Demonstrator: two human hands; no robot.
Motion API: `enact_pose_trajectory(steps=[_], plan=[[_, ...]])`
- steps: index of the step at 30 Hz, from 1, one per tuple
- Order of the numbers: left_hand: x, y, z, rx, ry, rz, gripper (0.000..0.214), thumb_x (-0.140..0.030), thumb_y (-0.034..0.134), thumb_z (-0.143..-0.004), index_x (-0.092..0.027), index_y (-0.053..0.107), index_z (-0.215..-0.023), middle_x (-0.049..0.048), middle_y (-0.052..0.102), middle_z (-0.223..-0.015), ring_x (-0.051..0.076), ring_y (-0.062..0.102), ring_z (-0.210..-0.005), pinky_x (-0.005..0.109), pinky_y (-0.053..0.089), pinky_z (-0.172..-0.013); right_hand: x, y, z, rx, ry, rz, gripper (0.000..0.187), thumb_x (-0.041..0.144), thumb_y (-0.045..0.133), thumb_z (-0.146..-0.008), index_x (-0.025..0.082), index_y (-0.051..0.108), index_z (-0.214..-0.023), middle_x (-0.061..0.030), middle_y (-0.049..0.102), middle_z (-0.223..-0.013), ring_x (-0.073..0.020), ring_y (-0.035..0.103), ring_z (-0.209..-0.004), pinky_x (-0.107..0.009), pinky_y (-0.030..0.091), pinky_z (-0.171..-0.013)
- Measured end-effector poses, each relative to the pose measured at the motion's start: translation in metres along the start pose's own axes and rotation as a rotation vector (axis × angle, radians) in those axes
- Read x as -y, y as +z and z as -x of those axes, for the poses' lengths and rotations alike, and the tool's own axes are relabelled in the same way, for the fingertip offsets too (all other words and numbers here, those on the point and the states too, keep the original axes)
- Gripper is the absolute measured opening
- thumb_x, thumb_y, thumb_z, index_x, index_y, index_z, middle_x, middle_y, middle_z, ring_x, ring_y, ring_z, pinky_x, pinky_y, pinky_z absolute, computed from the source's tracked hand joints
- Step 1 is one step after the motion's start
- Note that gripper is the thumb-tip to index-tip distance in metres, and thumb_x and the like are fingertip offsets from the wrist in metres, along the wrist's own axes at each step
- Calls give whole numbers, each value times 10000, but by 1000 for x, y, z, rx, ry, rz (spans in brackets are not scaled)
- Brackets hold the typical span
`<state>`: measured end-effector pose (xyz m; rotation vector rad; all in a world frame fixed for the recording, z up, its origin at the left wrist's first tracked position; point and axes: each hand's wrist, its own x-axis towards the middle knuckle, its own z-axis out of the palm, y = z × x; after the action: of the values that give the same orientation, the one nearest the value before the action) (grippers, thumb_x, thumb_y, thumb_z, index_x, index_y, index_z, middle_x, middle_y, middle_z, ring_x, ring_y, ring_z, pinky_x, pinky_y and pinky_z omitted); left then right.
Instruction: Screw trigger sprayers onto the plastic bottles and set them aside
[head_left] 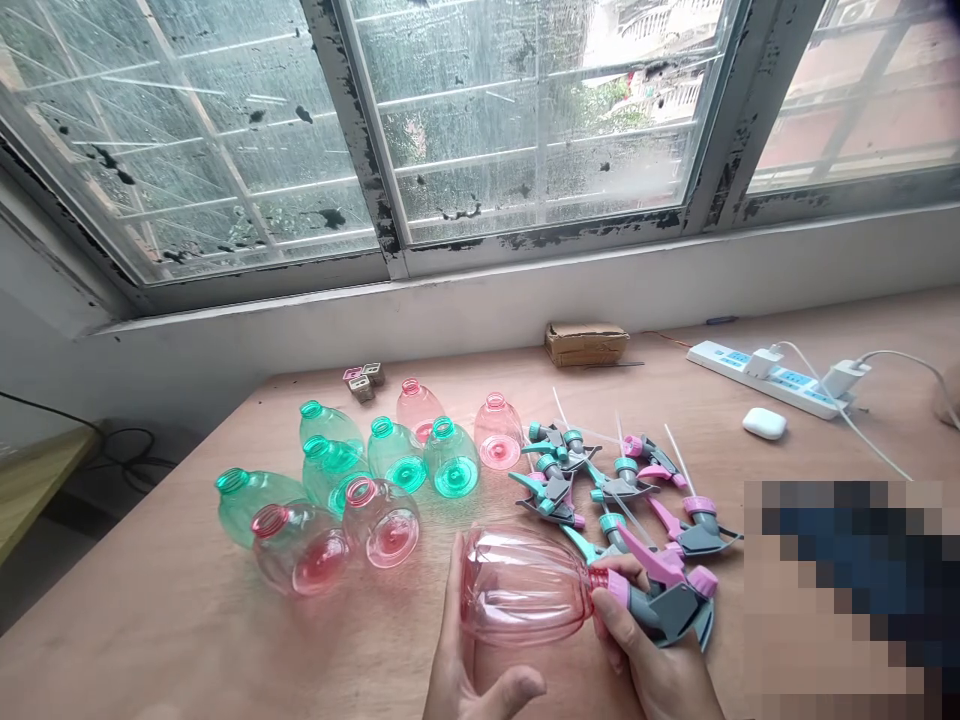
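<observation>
The right hand (664, 670) pinches a pink-and-grey trigger sprayer (679, 605) at the neck of a clear pink bottle (517, 590), held sideways over the wooden surface (150, 620), well in from its left edge. The left hand (456, 665), thumb spread wide, braces the base. The bottle looks light, thin-walled and slick; I'd grip its stiffer neck. Green bottles (455, 465) sit nearer the left edge; a power strip (739, 370) lies near the far edge.

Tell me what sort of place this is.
Probably a makeshift indoor workroom: a wooden tabletop below a large window, with loose spray heads laid out on it.
</observation>
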<state>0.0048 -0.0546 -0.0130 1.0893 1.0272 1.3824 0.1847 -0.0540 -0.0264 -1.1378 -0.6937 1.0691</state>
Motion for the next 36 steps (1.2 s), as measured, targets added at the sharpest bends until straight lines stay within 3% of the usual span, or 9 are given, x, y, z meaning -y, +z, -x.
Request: enact_pose_trajectory(steps=[4,7,11,17,21,23,26,31,36], plan=[[-6,1,-1,-25,-78,56,996,-570,935,-732,-255,529,-1585,122,459,-1704,436,392,-1569,502,323,-1301,-1,0,0,14,-13,10,428,562,909,-810,215,738,-994,43,600,-543,-111,475,-443,-198,374,-436],[-7,2,-1,-40,-86,58,937,-475,953,-747,-278,552,-1570,101,444,-1715,421,365,-1586,497,284,-1318,0,0,0,8,-17,-17,433,571,913,-808,219,733,-985,42,600,-544,-112,480,-449,-197,379,-443],[-8,2,0,-4,-57,85,1080,-452,1016,-661,-348,496,-1602,55,401,-1743,395,273,-1628,460,227,-1336,2,-1,0,35,-9,-44,446,589,900,-827,211,734,-996,45,593,-549,-104,476,-454,-189,371,-452],[-19,3,1,-34,-92,157,1308,-634,981,-614,-321,306,-1690,120,427,-1723,443,332,-1595,491,356,-1281,3,-2,2,47,-6,30,467,606,900,-809,202,745,-983,27,628,-553,-123,504,-456,-214,407,-462],[-23,3,1,-21,-108,143,1067,-593,967,-668,-276,528,-1588,129,486,-1685,466,386,-1564,500,390,-1262,3,-2,2,52,-19,34,458,607,893,-822,205,748,-986,27,628,-563,-129,504,-467,-221,399,-466],[-21,2,1,-5,-110,112,1026,-563,974,-672,-275,559,-1565,122,448,-1710,470,401,-1555,515,377,-1267,3,-1,2,40,-19,10,448,605,897,-822,212,752,-980,40,604,-554,-123,494,-469,-213,392,-464],[-12,2,2,5,-74,65,1071,-530,968,-693,-320,471,-1619,101,372,-1753,462,395,-1560,530,351,-1277,4,1,1,21,-6,-53,447,600,916,-803,225,744,-977,50,586,-547,-119,486,-463,-198,381,-444],[9,5,3,-55,44,-69,963,-526,879,-812,-421,391,-1636,26,313,-1781,407,340,-1600,519,258,-1320,5,3,1,34,17,-67,454,604,914,-801,211,740,-948,44,590,-541,-104,480,-445,-189,380,-442],[10,-4,0,-7,-12,54,1108,-574,947,-710,-356,398,-1648,64,348,-1767,418,285,-1619,505,224,-1333,7,2,1,45,6,2,472,618,899,-810,193,748,-948,32,610,-538,-119,493,-452,-212,391,-460]])
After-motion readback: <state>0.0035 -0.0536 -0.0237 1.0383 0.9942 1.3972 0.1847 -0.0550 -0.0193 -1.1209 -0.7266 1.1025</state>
